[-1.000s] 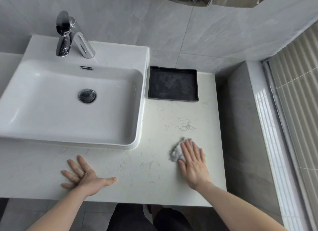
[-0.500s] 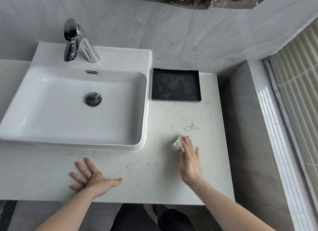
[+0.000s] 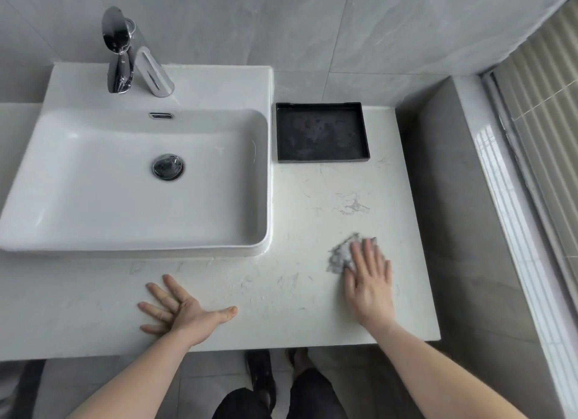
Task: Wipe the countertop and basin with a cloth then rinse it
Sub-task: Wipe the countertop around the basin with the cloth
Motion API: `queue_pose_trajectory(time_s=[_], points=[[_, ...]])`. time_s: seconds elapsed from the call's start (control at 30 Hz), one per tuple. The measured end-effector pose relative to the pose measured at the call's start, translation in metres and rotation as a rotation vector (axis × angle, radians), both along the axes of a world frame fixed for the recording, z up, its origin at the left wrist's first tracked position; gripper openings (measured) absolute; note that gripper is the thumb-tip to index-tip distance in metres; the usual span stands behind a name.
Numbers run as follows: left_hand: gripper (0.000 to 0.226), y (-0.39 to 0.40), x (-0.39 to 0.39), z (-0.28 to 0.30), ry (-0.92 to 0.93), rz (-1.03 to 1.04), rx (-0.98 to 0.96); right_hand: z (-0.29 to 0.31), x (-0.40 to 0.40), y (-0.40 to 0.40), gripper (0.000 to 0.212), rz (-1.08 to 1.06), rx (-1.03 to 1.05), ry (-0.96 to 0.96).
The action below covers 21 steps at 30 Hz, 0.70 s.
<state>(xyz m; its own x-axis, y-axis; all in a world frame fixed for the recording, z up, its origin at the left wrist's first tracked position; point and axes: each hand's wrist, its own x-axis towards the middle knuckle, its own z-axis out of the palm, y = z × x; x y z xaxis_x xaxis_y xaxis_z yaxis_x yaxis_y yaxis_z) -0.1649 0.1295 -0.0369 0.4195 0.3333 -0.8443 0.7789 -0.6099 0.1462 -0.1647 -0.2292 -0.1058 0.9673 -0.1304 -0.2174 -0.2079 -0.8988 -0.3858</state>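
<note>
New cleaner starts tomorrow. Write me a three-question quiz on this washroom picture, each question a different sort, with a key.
1. True or false: the right hand presses flat fingers on the cloth on the countertop.
2. Which thing lies between the cloth and the wall?
A. the black tray
B. the basin
C. the tap
3. Fill in: the left hand rests with fingers spread on the ____.

Key
1. True.
2. A. The black tray sits at the back of the countertop, right of the basin.
3. Countertop, in front of the basin.
</note>
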Motion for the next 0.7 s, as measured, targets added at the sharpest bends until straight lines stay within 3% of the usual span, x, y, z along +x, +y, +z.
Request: queue_pose_trajectory(time_s=[0.13, 0.27, 0.37, 0.43, 0.53, 0.6, 0.7], points=[[0.174, 0.001, -0.003, -0.003, -0.036, -0.002, 0.005, 0.005, 0.005, -0.059, 0.051, -0.271, 0.074, -0.053], [0.174, 0.002, -0.006, -0.004, -0.053, -0.003, 0.003, 0.034, 0.008, -0.049, 0.035, -0.434, 0.316, -0.191], [0.174, 0.001, -0.008, -0.003, -0.065, -0.01, 0.004, 0.04, 0.005, -0.004, 0.039, -0.283, 0.398, -0.307], [0.174, 0.001, -0.009, -0.003, -0.072, -0.016, 0.011, 0.028, -0.001, 0.036, 0.041, -0.096, 0.394, -0.239], [0.174, 0.0, -0.011, -0.004, -0.083, -0.019, 0.02, 0.006, -0.022, 0.096, 0.049, 0.136, 0.235, -0.033], [0.174, 0.0, -0.012, -0.005, -0.082, -0.026, 0.026, -0.003, -0.034, 0.115, 0.056, 0.247, 0.098, -0.004], [0.173, 0.0, -0.012, -0.005, -0.08, -0.036, 0.032, -0.002, -0.043, 0.104, 0.062, 0.251, 0.014, -0.037]])
